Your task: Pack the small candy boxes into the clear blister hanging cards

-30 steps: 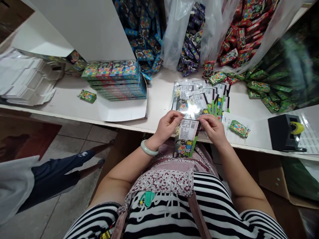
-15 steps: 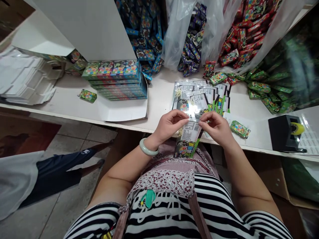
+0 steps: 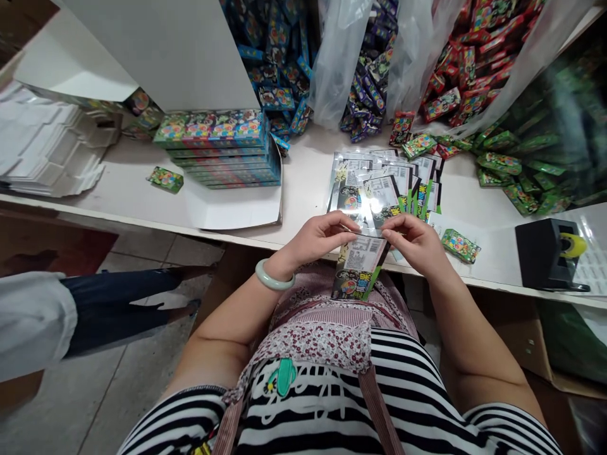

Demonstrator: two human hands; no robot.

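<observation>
A printed plastic pouch (image 3: 359,268), black and green with a pale label panel, hangs over the table's front edge in front of my apron. My left hand (image 3: 325,237) pinches its upper edge at the left corner between thumb and fingers. At the right corner my right hand (image 3: 411,240) pinches the same edge, so the pouch is stretched between both hands. Just beyond my fingertips lie several more such pouches (image 3: 379,189), fanned and overlapping on the white table. A small green candy box (image 3: 459,245) rests to the right of my right hand.
Stacked colourful boxes (image 3: 215,148) stand in a white carton at left, near folded white cartons (image 3: 52,148). Small blue (image 3: 277,98), purple (image 3: 365,95), red (image 3: 462,76) and green boxes (image 3: 521,164) are heaped behind. A tape dispenser (image 3: 545,253) sits at right; a person (image 3: 109,309) is at left.
Both hands keep their pinch on the pouch edge, with my left wrist shifted slightly left. The person at left has moved a little. The view has shifted slightly.
</observation>
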